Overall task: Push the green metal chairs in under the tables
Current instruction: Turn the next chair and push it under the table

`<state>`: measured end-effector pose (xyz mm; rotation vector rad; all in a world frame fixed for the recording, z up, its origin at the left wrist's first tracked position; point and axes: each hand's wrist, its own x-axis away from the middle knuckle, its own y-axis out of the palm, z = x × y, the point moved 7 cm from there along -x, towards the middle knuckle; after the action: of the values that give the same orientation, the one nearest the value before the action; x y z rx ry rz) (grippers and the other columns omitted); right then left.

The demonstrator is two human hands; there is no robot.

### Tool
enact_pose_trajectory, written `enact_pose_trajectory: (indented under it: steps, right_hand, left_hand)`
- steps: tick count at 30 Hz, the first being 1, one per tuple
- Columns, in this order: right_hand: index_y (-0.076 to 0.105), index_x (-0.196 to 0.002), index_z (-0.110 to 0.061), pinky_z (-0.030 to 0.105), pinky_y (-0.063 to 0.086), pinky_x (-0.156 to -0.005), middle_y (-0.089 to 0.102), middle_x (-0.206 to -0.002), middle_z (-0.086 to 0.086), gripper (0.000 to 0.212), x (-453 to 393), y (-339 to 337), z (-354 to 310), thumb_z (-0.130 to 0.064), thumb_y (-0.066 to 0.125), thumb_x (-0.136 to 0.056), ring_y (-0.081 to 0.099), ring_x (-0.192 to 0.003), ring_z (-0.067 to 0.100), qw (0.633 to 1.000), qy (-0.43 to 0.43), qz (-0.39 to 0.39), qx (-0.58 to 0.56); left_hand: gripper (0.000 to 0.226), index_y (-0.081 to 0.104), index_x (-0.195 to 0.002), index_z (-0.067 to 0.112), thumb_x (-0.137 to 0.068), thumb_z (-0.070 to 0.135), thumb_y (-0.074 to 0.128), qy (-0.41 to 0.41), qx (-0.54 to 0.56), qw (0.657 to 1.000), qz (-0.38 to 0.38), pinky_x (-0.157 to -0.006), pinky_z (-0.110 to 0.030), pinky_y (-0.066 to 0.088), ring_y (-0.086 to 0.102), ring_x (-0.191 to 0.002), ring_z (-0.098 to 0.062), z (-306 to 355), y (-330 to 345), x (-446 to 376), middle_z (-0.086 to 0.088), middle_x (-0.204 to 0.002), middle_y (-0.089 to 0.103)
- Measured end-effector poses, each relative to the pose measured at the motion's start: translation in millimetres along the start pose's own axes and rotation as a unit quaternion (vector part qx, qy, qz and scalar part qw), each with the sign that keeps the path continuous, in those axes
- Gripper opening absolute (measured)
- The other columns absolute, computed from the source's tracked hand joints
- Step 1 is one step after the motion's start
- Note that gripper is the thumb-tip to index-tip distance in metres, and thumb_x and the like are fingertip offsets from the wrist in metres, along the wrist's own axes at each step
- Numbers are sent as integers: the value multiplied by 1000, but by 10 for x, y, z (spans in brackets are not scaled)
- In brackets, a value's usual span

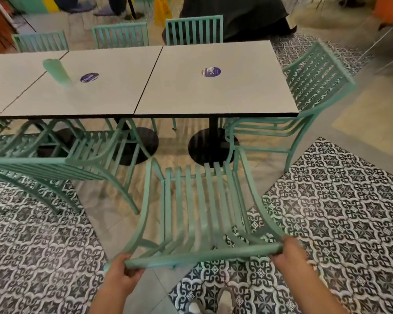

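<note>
I have the green slatted chair (197, 214) by its top rail, my left hand (120, 276) curled round the rail's left end at about 7 o'clock and my right hand (288, 250) wrapped over the right end at about 5 o'clock. The chair stands out on the floor at 6 o'clock, its seat pointing toward 12, well short of the right-hand table (216, 78); only the front of the seat is near the table's black round base (210, 145).

What worries me is the neighbouring chair (304, 105) at 2 o'clock, turned at an angle by the table's right corner with its seat partly under the top. I judge that if I drive straight ahead, my chair's right front leg could catch on its frame. The pedestal base lies right on my line too, so the front legs may knock it unless they straddle it. At 9 o'clock another chair (61, 164) also sits skewed, near my chair's left side, and drifting left could tangle the two. A green bottle-like thing (57, 73), blurred, stands on the middle table at 11 o'clock; a hard bump through the joined tops might tip it.
</note>
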<state>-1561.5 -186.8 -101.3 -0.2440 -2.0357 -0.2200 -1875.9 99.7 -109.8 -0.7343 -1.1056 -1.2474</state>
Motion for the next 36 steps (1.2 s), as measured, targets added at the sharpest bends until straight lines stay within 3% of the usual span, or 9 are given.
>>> enact_pose_trajectory:
  steps: [6,10,12,15,19,21,24,27,36]
  right_hand:
    - [51,-125,-6,50,52,-87,51,-122,17,28,100,516,-26,-8,50,-96,55,-86,33,998,15,-50,19]
    - [49,-129,-4,48,51,-89,53,-118,20,32,133,879,1,-4,49,-97,56,-84,33,996,16,-77,31]
    - [47,-131,-2,49,50,-90,52,-114,20,33,145,1074,19,-4,47,-97,57,-83,33,996,14,-84,21]
    - [50,-123,-1,51,46,-99,51,-118,22,26,147,1326,100,-3,46,-98,55,-107,38,996,13,-87,24]
    - [54,-111,-2,55,44,-101,51,-119,22,16,145,1595,200,-5,48,-97,51,-118,39,995,18,-91,33]
    - [53,-120,-1,56,46,-99,52,-122,23,24,131,1736,226,-6,49,-97,53,-114,40,996,14,-81,39]
    - [55,-117,-1,54,48,-97,54,-120,24,21,80,1902,243,-7,51,-97,58,-98,37,996,21,-74,37]
    - [54,-113,-1,53,48,-97,52,-119,24,18,65,2042,239,-7,52,-96,57,-95,37,997,19,-73,21]
    - [48,-128,3,54,46,-99,50,-129,27,32,115,2263,424,-8,50,-97,52,-117,41,999,15,-42,12]
  left_hand:
    - [14,51,-93,3,-87,-6,42,65,-80,995,9,-37,-30,51,69,-57,-16,461,179,-74,-11,-47,62]
    - [14,53,-97,0,-98,1,40,66,-79,994,22,-38,-27,51,66,-96,-9,795,319,-297,-8,-61,65]
    - [25,54,-119,-2,-98,5,41,51,-71,996,19,-32,-33,49,66,-84,-18,942,422,-368,-9,-73,64]
    - [14,50,-96,-2,-100,-2,37,64,-30,997,-17,-34,-20,46,61,-47,-11,1267,632,-382,-1,-47,62]
    - [14,54,-104,5,-97,11,44,36,-97,994,41,-31,-42,48,53,-76,-29,1648,655,-726,-17,-91,54]
    - [19,55,-111,4,-97,13,45,34,-101,993,52,-58,-42,59,55,-86,-32,1805,733,-835,-19,-93,53]
    - [22,52,-115,4,-97,17,51,28,-99,994,44,-103,-41,43,51,-124,-30,1939,854,-893,-20,-116,56]
    - [41,47,-133,2,-96,18,54,32,-98,993,53,-103,-43,43,48,-128,-30,2119,958,-985,-17,-140,48]
    - [49,41,-144,4,-98,19,51,36,-104,993,45,-110,-42,36,45,-133,-27,2413,1127,-1112,-15,-146,44]
